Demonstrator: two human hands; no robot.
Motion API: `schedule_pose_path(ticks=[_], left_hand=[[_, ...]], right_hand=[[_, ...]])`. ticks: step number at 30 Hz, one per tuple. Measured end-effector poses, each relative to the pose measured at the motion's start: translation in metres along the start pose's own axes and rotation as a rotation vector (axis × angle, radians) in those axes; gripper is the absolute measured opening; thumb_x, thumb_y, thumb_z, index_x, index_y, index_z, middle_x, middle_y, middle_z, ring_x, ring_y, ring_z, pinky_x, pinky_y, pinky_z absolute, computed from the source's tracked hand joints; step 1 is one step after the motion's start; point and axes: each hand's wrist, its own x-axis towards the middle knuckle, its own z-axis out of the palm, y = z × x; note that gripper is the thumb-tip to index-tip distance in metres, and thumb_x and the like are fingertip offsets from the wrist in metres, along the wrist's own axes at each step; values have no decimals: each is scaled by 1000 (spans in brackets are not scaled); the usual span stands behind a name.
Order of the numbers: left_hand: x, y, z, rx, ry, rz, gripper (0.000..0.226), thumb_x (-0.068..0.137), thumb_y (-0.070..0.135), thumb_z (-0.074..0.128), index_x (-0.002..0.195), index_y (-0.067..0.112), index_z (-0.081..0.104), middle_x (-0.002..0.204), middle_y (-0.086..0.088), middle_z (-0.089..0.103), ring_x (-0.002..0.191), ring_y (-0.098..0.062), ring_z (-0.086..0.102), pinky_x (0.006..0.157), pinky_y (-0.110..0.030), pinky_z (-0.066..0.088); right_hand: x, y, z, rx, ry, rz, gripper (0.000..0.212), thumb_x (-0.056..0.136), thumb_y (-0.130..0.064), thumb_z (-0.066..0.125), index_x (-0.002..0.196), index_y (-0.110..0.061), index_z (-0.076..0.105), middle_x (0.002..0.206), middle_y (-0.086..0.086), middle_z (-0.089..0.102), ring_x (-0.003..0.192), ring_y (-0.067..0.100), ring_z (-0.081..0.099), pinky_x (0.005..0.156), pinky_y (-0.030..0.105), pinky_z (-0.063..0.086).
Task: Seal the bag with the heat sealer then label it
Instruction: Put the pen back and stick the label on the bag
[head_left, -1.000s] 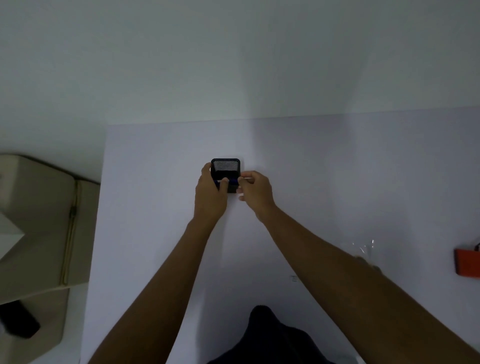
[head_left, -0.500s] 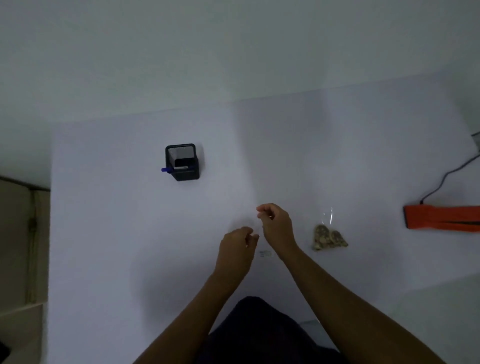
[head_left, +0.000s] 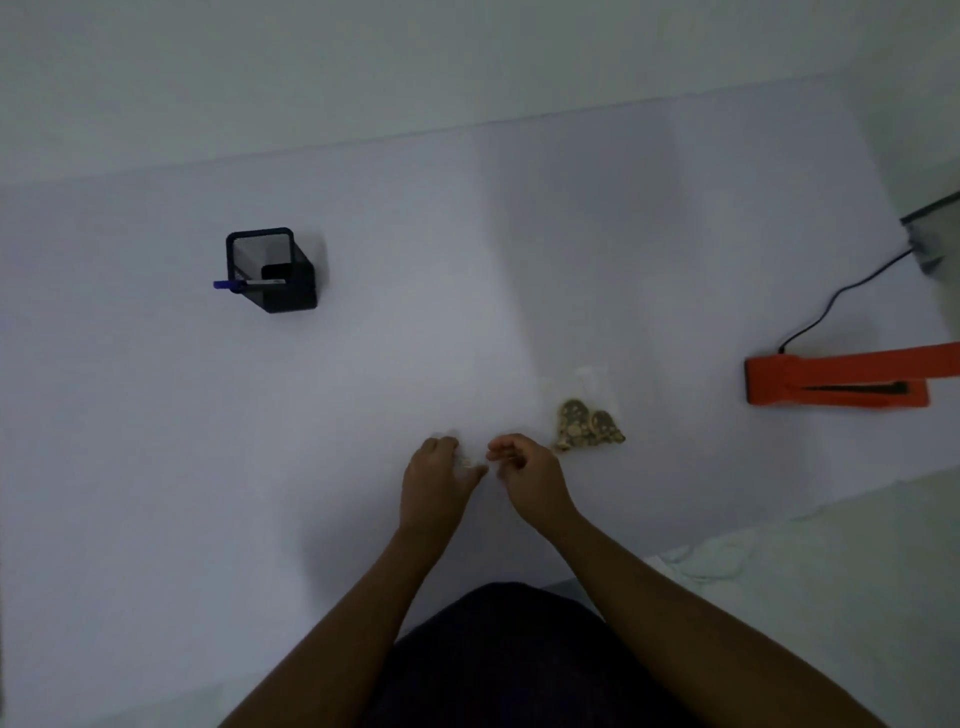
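A small clear bag with brownish pieces in it lies flat on the white table. Its transparent top points away from me. The orange heat sealer lies to its right, jaws slightly apart. My left hand and my right hand are close together just left of the bag, without touching it. My left fingers pinch a small pale label, which is hard to make out. The fingers of my right hand are curled, their tips almost meeting the left thumb.
A black mesh pen holder stands at the far left with a blue pen sticking out. A black cable runs from the sealer to a grey object at the right edge. The table's near edge runs past my right arm.
My hands left the pen holder and drew back toward me, stopping beside the bag. The view swung right, bringing the bag and the sealer into sight.
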Motion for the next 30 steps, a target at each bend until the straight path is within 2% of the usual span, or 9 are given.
schedule_pose_path(ticks=[5, 10, 13, 16, 18, 22, 25, 28, 30], left_hand=[[-2, 4, 4, 54, 55, 0, 34, 84, 28, 71, 109, 6, 66, 102, -9, 66, 92, -26, 62, 77, -33, 49], [-5, 10, 5, 91, 119, -7, 12, 86, 18, 64, 88, 6, 66, 86, -8, 66, 76, -25, 61, 65, -30, 46], [-6, 11, 8, 125, 146, -20, 18, 87, 13, 62, 72, 5, 68, 74, -9, 63, 66, -23, 59, 58, -31, 48], [-8, 12, 10, 93, 170, -40, 23, 87, 9, 62, 66, 3, 67, 68, -9, 61, 60, -22, 56, 55, -32, 47], [-10, 13, 7, 31, 189, -79, 21, 87, 9, 62, 68, 2, 68, 70, -9, 64, 62, -21, 58, 59, -33, 49], [-21, 19, -18, -73, 305, -67, 9, 87, 13, 69, 90, 8, 76, 89, -3, 73, 78, -17, 65, 74, -24, 50], [-34, 24, -42, -102, 331, 13, 9, 87, 17, 72, 92, 11, 77, 89, -1, 74, 74, -13, 64, 72, -23, 50], [-46, 26, -62, -106, 304, 103, 12, 87, 22, 74, 94, 14, 79, 90, 3, 74, 71, -9, 63, 68, -20, 50], [-51, 29, -76, -85, 272, 186, 12, 86, 21, 74, 96, 16, 79, 92, 4, 74, 72, -6, 62, 69, -16, 50]], right_hand=[[3, 8, 0, 1, -71, -45, 34, 91, 9, 48, 107, -13, 69, 102, 4, 74, 94, 14, 69, 92, 36, 57], [5, 8, -3, 20, -119, -90, 34, 93, 8, 45, 111, -11, 66, 104, 1, 74, 92, 9, 68, 88, 31, 57], [8, 8, -3, 10, -161, -93, 38, 93, 8, 44, 115, -14, 65, 106, -2, 73, 100, 9, 69, 87, 30, 57], [8, 8, -2, -53, -217, -157, 39, 92, 7, 43, 120, -13, 63, 112, -1, 73, 105, 9, 67, 90, 25, 55], [9, 7, -3, -102, -241, -191, 39, 92, 6, 44, 121, -13, 62, 115, -2, 73, 105, 8, 67, 89, 21, 54], [12, 0, -5, -127, -270, -190, 36, 91, 6, 47, 118, -12, 63, 112, -2, 74, 100, 9, 68, 80, 16, 53], [14, -7, -8, -154, -311, -167, 30, 91, 1, 52, 116, -10, 65, 110, 1, 74, 95, 10, 68, 81, 23, 53], [10, -29, -17, -44, -329, -44, 19, 95, -17, 58, 107, -10, 70, 105, 8, 75, 76, 14, 66, 62, 28, 52], [2, -55, -28, 133, -376, 126, 32, 97, -39, 57, 98, -12, 74, 98, 8, 77, 68, 16, 64, 53, 28, 48]])
